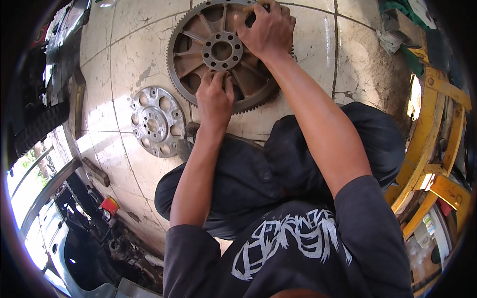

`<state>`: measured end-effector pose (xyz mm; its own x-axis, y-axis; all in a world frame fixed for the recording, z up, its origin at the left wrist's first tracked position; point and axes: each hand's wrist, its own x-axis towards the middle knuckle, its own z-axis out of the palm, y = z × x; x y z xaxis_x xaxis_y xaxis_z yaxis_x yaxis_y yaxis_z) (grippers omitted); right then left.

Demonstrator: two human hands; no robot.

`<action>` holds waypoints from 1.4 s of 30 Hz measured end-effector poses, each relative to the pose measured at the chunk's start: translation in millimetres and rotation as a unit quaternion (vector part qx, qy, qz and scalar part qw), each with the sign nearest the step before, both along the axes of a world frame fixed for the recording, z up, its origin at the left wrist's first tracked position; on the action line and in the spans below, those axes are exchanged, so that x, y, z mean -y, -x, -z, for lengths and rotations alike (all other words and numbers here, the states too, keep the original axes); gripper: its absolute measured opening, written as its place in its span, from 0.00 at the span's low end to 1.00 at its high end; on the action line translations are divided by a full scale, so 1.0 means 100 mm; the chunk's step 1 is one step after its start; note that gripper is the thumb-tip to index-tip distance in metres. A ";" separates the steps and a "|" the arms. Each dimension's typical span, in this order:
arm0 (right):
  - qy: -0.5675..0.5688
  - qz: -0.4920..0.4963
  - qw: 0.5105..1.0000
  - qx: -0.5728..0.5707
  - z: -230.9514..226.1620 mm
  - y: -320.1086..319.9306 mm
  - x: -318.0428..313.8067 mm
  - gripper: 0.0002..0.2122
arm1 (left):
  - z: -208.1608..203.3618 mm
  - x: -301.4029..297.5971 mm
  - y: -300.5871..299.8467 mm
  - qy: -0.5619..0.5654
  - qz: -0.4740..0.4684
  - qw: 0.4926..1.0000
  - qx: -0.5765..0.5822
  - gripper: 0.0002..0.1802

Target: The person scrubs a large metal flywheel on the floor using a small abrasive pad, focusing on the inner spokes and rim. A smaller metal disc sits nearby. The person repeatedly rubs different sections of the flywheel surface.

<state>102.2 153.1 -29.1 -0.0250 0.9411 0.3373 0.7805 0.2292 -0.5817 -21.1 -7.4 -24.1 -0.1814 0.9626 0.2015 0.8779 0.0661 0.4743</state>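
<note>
A large toothed flywheel (237, 50) lies flat on the tiled floor in front of me, its spokes and inner faces rusty brown around a grey drilled hub. My left hand (215, 97) rests at the near side of the hub, its bent fingers closed on the flywheel's inner edge. At the far right of the rim, my right hand (269, 31) is curled over the flywheel, and a dark thing shows partly under its fingers; its kind is hidden. A smaller silver flexplate (160, 118) with round holes lies on the tiles to the left, apart from the flywheel.
My bent legs (243, 164) are close to the flywheel's near side. A yellow metal frame (422, 144) stands at the right, with a box-shaped part (402, 30) beyond it. Dark machine parts (119, 243) and a small red can (109, 205) are at the left.
</note>
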 end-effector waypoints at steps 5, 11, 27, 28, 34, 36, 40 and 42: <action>-0.011 0.014 0.999 0.029 0.22 0.02 -0.05 0.20 | -0.13 0.24 0.08 0.080 0.038 0.996 0.030 0.09; 0.007 0.002 1.000 -0.009 0.00 0.02 0.00 0.15 | -0.59 -0.08 0.28 0.057 -0.139 0.978 0.142 0.10; -0.015 0.005 0.998 0.068 0.25 0.00 -0.06 0.17 | -0.59 -0.20 0.41 0.147 -0.175 0.952 0.204 0.17; -0.010 0.010 0.998 0.067 0.24 0.00 -0.02 0.16 | -0.60 -0.18 0.42 0.147 -0.175 0.949 0.217 0.17; 0.040 -0.042 0.998 -0.024 0.00 0.15 0.02 0.15 | -0.64 -0.17 0.53 0.080 -0.167 0.879 0.440 0.18; 0.097 -0.171 0.970 -0.144 -0.34 0.25 0.10 0.18 | -0.79 -0.13 0.52 0.064 -0.166 0.848 0.499 0.18; 0.173 -0.404 0.872 -0.218 -0.96 0.33 0.50 0.20 | -0.93 0.01 0.58 0.006 -0.162 0.787 0.595 0.16; 0.147 -0.397 0.891 -0.165 -1.18 0.18 0.72 0.19 | -0.89 0.03 0.58 -0.011 -0.150 0.792 0.591 0.15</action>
<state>84.5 80.9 89.4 -0.6678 0.7196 0.1905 0.2162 0.4323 -0.8754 -78.7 -10.4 64.6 -0.4759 0.8390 -0.2639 -0.2353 0.1677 0.9574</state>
